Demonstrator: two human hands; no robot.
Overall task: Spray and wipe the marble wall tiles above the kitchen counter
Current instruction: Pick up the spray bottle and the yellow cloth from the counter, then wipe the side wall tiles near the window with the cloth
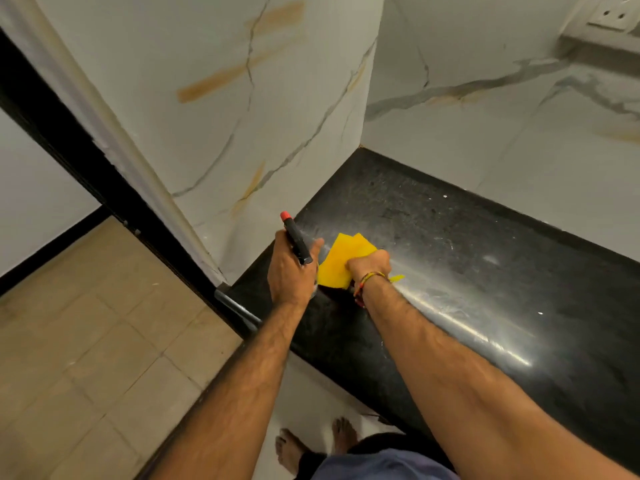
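My left hand (290,271) grips a spray bottle (296,240) with a black head and a red nozzle tip that points up toward the left wall. My right hand (369,266), with a thread band on the wrist, holds a yellow cloth (337,263) bunched just above the black counter (467,258). The two hands are close together near the counter's left front corner. White marble wall tiles (242,109) with grey and tan veins rise on the left, and more marble tiles (485,133) stand behind the counter.
A black door frame (79,161) runs diagonally at the left, beside a beige tiled floor (86,358). A socket plate (613,12) sits at the top right above a small ledge. My bare feet (311,445) stand below the counter edge.
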